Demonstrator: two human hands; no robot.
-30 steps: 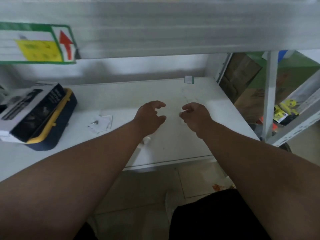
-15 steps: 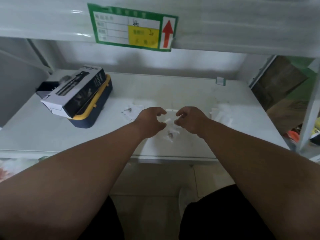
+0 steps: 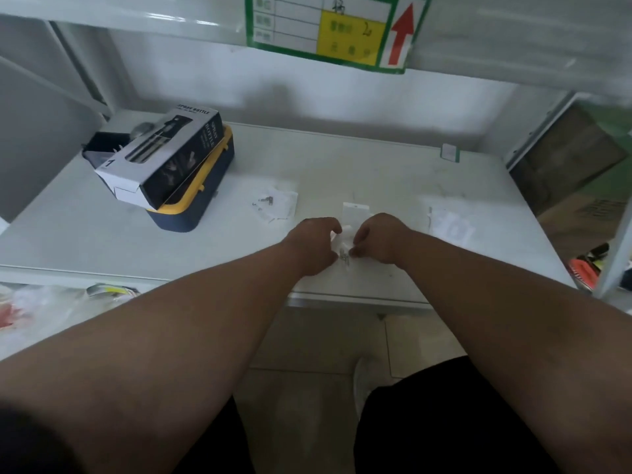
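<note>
Clear packet (image 3: pixel 344 256) of small metal parts sits near the front edge of the white shelf (image 3: pixel 376 159), about mid-width, held between both hands. Left to right: spray-bottle box (image 3: pixel 164 155) atop a blue-and-yellow case (image 3: pixel 195 206), far left; second packet (image 3: pixel 273 203); left hand (image 3: pixel 313 246), grip pinching the packet's left edge; right hand (image 3: pixel 379 241), grip pinching its right edge; white sheet (image 3: pixel 451 227).

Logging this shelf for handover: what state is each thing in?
Middle bag: pinched between both hands.
Left hand: fingers curled, pinching it.
Right hand: fingers curled, pinching it.
Box: lying on case.
Case: lid shut.
Left bag: flat, untouched.
Right bag: flat, untouched.
</note>
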